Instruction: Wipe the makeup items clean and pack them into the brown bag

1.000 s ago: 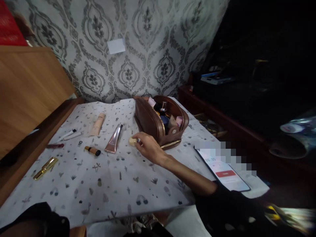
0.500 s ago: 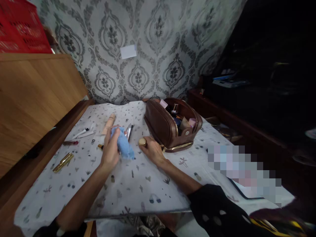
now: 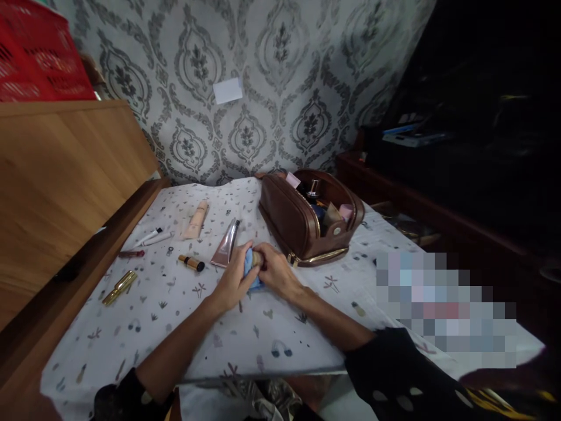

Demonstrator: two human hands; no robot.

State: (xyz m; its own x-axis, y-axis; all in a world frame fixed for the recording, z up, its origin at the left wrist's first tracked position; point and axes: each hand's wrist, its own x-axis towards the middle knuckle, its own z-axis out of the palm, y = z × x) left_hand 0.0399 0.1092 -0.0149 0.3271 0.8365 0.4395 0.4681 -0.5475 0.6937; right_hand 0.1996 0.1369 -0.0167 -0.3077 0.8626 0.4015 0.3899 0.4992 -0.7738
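My left hand (image 3: 234, 282) is closed round a blue cloth (image 3: 250, 275) and presses it against a small round beige item (image 3: 258, 258). My right hand (image 3: 275, 272) grips that small item from the right, so both hands meet just in front of the open brown toiletry bag (image 3: 298, 222). The bag holds several bottles and small containers. Most of the cloth and the small item are hidden by my fingers.
On the patterned white sheet (image 3: 184, 327) lie a rose-gold tube (image 3: 225, 251), a beige tube (image 3: 195, 220), a small black-and-gold lipstick (image 3: 191, 263), a gold stick (image 3: 119, 287), a white pen (image 3: 149, 236) and a dark red stick (image 3: 130, 254). A wooden board (image 3: 61, 175) stands at left.
My left hand came into view with the blue cloth, then moved right and down to meet my right hand on the small item. The view shifted slightly.
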